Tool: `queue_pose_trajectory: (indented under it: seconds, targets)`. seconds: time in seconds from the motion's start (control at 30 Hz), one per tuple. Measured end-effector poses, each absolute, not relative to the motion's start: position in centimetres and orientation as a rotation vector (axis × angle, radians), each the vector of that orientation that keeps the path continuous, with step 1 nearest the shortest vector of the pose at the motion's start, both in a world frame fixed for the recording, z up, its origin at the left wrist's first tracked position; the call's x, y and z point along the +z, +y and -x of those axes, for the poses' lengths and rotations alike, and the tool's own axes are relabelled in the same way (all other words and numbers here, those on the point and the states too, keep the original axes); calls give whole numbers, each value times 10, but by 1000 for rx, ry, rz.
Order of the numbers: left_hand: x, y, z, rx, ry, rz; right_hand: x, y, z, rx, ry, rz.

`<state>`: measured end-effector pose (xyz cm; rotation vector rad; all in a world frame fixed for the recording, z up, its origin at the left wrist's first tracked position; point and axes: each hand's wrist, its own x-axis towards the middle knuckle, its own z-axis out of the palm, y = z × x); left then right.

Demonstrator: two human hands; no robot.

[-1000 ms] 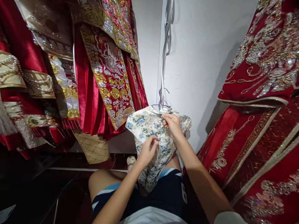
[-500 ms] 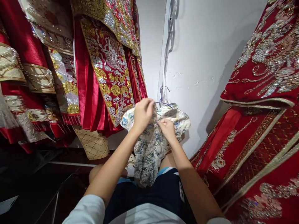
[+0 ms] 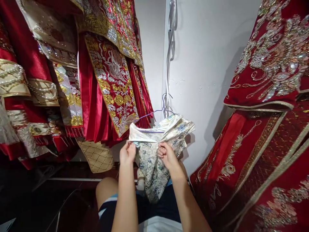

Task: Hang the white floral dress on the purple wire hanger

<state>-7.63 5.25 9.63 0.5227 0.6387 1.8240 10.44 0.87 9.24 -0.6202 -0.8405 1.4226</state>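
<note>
A cream garment with a blue floral print hangs over my lap from a thin purple hanger. Its right shoulder sits on the hanger, while on the left the hanger's arm shows bare above the cloth. My left hand pinches the garment's edge at the left, below the pale inside of the neckline. Near the middle of the front, my right hand has its fingers closed on the fabric. The hanger's hook is up by a white strap along the wall.
Red and gold embroidered garments hang at the left, with a beige quilted piece below them. Beaded red garments hang close on the right. Behind is a white wall. A light shoe shows beneath the garment.
My left hand has moved down and left from the neckline and now holds the left edge. The neckline is spread wider, and the hanger's left arm has come into sight. My right hand is slightly lower.
</note>
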Motion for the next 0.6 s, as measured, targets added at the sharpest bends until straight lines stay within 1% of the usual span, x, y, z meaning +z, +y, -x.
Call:
queue_pose_trajectory:
  seconds: [0.13,0.23,0.4,0.6]
  targets:
    - [57,40,48,1722,852,-799,89,9,-132,1430,-725,549]
    - [49,33,40,1590,958,-1069,86,10,-150,1358,-622,525]
    - [60,20,40,1442,986,-1399,75,13,-161,1222,-489,559]
    - [86,-1,23,1495,745,-1440,65,19,-154,1051,-411,631]
